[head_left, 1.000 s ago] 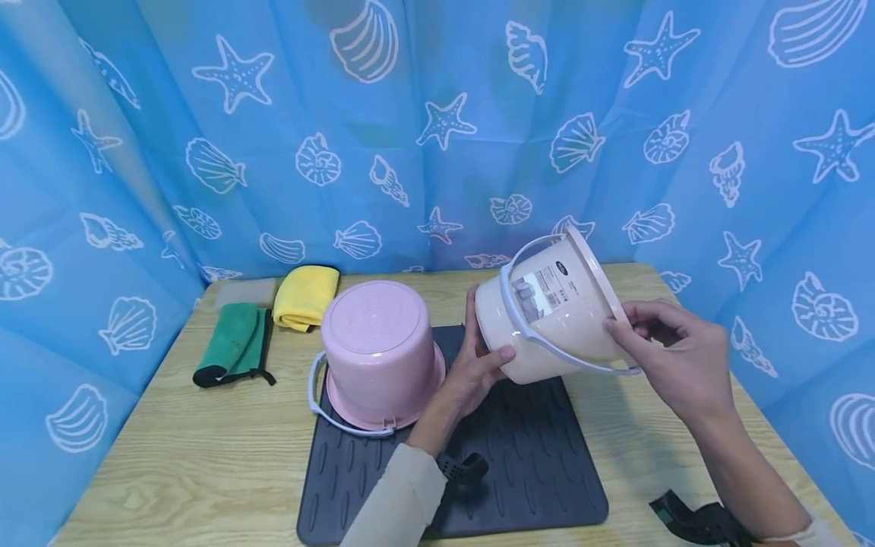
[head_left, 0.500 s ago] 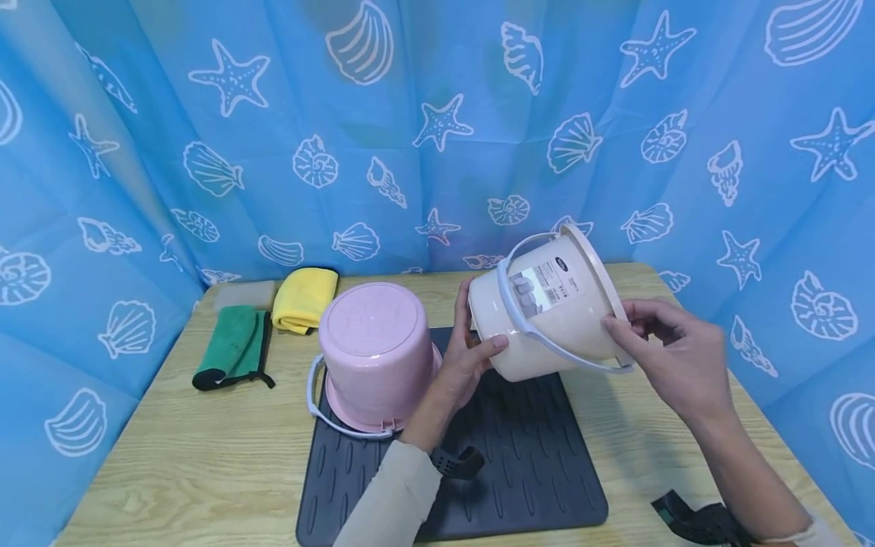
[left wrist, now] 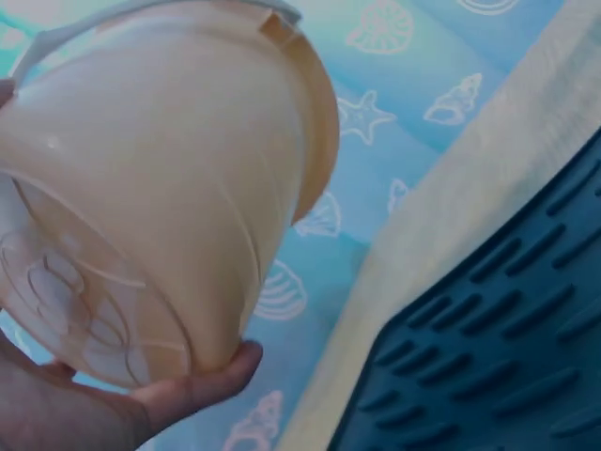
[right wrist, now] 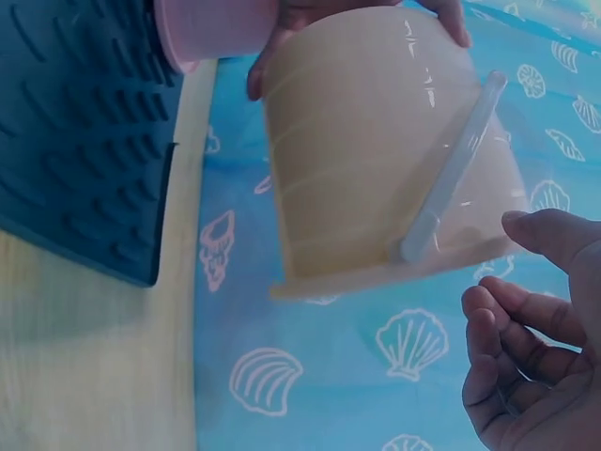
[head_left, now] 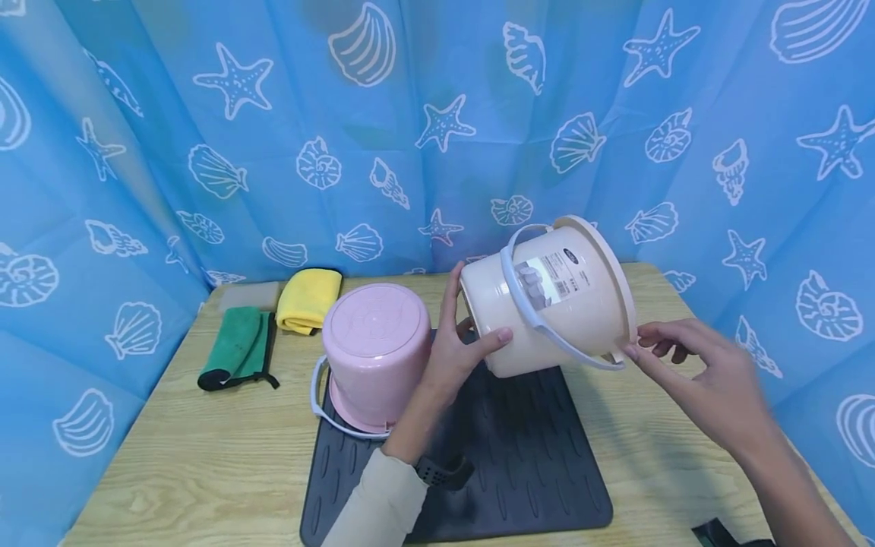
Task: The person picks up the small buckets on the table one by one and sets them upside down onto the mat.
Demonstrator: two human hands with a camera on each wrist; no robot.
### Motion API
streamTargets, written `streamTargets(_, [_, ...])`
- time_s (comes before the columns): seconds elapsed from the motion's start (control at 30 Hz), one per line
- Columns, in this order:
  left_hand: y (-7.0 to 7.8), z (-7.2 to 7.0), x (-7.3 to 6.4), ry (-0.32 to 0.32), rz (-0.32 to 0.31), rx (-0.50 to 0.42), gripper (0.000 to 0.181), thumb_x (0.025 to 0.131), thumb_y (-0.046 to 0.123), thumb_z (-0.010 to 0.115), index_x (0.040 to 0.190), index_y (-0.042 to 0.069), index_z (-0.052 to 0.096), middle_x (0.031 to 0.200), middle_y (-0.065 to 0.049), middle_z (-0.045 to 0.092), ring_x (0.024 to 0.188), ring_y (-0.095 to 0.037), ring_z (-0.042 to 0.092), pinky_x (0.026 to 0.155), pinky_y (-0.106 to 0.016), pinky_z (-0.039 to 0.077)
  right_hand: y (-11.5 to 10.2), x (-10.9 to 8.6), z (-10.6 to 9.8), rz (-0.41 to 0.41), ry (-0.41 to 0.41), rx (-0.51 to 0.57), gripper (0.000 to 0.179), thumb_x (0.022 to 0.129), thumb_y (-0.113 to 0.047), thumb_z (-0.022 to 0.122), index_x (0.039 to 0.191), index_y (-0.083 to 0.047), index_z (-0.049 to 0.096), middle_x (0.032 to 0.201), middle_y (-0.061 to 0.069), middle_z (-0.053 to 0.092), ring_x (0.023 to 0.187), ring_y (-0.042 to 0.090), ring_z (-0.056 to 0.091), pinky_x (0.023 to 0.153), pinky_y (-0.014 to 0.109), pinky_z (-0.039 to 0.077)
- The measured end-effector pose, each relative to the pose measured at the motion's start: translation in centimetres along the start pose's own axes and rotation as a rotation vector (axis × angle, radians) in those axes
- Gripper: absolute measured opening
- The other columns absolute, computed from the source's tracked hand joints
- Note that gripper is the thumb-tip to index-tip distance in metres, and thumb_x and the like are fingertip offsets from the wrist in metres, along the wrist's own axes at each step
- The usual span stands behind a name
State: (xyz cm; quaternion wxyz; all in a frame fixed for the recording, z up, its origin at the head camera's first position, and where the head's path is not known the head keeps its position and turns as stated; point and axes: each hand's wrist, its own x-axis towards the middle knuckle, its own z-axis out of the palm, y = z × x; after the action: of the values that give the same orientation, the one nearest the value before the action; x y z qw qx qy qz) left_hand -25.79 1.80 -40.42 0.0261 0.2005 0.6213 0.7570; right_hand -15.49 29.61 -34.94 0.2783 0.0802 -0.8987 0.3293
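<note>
A cream plastic bucket (head_left: 595,304) is held tilted above the dark mat (head_left: 526,463), its rim to the right and a paper label on its side. My left hand (head_left: 453,353) grips it around the base, thumb on the near side; the left wrist view shows the ribbed underside (left wrist: 84,291). The pale blue-grey handle (head_left: 522,296) hangs loosely across the bucket. At the rim's lower right is my right hand (head_left: 724,380), thumb tip right at the edge and other fingers loosely bent, off the wall in the right wrist view. The bucket's inside is hidden.
Upside down on the mat's left part stands a pink bucket (head_left: 376,334), its handle (head_left: 317,395) lowered. Farther left lie a green cloth (head_left: 235,342), a folded yellow cloth (head_left: 307,300) and a grey pad (head_left: 247,295). A blue shell-patterned curtain (head_left: 396,197) surrounds the wooden table (head_left: 184,463).
The right hand has loosened from the rim and shifted right and slightly down. The cream bucket has turned a little, its rim now higher. The pink bucket stays put.
</note>
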Motion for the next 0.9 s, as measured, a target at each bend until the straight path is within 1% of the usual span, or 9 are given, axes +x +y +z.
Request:
streamTargets(0.13, [1.1, -0.3, -0.3, 0.033, 0.006, 0.062, 0.098, 0.078, 0.047, 0.082, 0.152, 0.058, 0.018, 0.157, 0.016, 0.020, 0.130, -0.038, 0.043, 0.089, -0.052, 0.053, 0.4, -1.0, -0.2, -0.034, -0.009, -0.026, 0.023, 0.083, -0.012, 0.082, 0.105, -0.016, 0.076, 0.092, -0.007, 0.066, 0.083, -0.001, 0.053, 0.072, 0.010, 0.040])
streamTargets(0.3, [2.5, -0.7, -0.6, 0.059, 0.016, 0.138, 0.100, 0.077, 0.047, 0.082, 0.153, 0.056, 0.018, 0.158, 0.014, 0.021, 0.130, -0.039, 0.040, 0.088, -0.054, 0.053, 0.7, -2.1, 0.4, -0.131, -0.007, -0.090, 0.025, 0.079, -0.008, 0.084, 0.101, -0.017, 0.076, 0.089, -0.011, 0.067, 0.081, -0.005, 0.054, 0.066, 0.010, 0.041])
streamTargets(0.37, [3.1, -0.8, -0.8, 0.064, 0.019, 0.152, 0.100, 0.077, 0.046, 0.082, 0.153, 0.056, 0.018, 0.157, 0.012, 0.021, 0.131, -0.038, 0.038, 0.088, -0.054, 0.053, 0.8, -2.6, 0.7, -0.148, -0.023, -0.104, 0.026, 0.078, -0.007, 0.084, 0.101, -0.017, 0.076, 0.088, -0.012, 0.066, 0.080, -0.005, 0.055, 0.064, 0.011, 0.041])
streamTargets(0.47, [3.7, -1.0, -1.0, 0.068, 0.024, 0.142, 0.101, 0.076, 0.045, 0.084, 0.152, 0.056, 0.019, 0.156, 0.012, 0.022, 0.129, -0.036, 0.038, 0.089, -0.054, 0.052, 1.0, -3.4, 1.4, -0.146, -0.070, -0.116, 0.026, 0.079, -0.009, 0.084, 0.101, -0.019, 0.075, 0.089, -0.013, 0.065, 0.080, -0.002, 0.056, 0.058, 0.015, 0.043])
streamTargets(0.57, [4.4, -1.2, -1.2, 0.079, 0.056, 0.170, 0.103, 0.075, 0.046, 0.084, 0.154, 0.052, 0.018, 0.155, 0.011, 0.024, 0.130, -0.031, 0.037, 0.093, -0.054, 0.047, 1.1, -4.2, 2.5, -0.160, -0.129, -0.103, 0.027, 0.079, -0.010, 0.084, 0.101, -0.022, 0.074, 0.091, -0.013, 0.066, 0.080, 0.003, 0.058, 0.054, 0.017, 0.044])
streamTargets(0.67, [5.0, -1.5, -1.3, 0.089, 0.086, 0.215, 0.105, 0.075, 0.046, 0.083, 0.157, 0.047, 0.017, 0.154, 0.010, 0.026, 0.132, -0.029, 0.036, 0.096, -0.055, 0.044, 1.2, -4.8, 3.6, -0.196, -0.174, -0.079, 0.030, 0.078, -0.009, 0.085, 0.101, -0.024, 0.073, 0.094, -0.014, 0.066, 0.080, 0.005, 0.059, 0.056, 0.016, 0.044])
streamTargets(0.73, [5.5, -1.6, -1.1, 0.089, 0.090, 0.241, 0.105, 0.076, 0.043, 0.082, 0.157, 0.046, 0.016, 0.154, 0.010, 0.026, 0.132, -0.027, 0.037, 0.098, -0.056, 0.044, 1.2, -5.1, 4.2, -0.208, -0.195, -0.070, 0.031, 0.077, -0.008, 0.085, 0.100, -0.025, 0.073, 0.094, -0.015, 0.065, 0.079, 0.005, 0.059, 0.057, 0.016, 0.045])
streamTargets(0.8, [6.0, -1.8, -1.0, 0.088, 0.096, 0.267, 0.104, 0.077, 0.040, 0.082, 0.157, 0.046, 0.016, 0.154, 0.010, 0.027, 0.133, -0.025, 0.035, 0.100, -0.055, 0.042, 1.2, -5.4, 4.7, -0.204, -0.216, -0.063, 0.030, 0.078, -0.008, 0.084, 0.100, -0.025, 0.073, 0.094, -0.017, 0.064, 0.079, 0.005, 0.059, 0.058, 0.018, 0.046])
streamTargets(0.9, [6.7, -2.0, -0.9, 0.094, 0.102, 0.308, 0.104, 0.076, 0.038, 0.082, 0.156, 0.048, 0.017, 0.153, 0.008, 0.028, 0.134, -0.022, 0.036, 0.102, -0.054, 0.042, 1.1, -5.9, 5.3, -0.181, -0.261, -0.052, 0.026, 0.081, -0.010, 0.083, 0.100, -0.025, 0.073, 0.095, -0.015, 0.065, 0.080, 0.005, 0.060, 0.058, 0.023, 0.049])
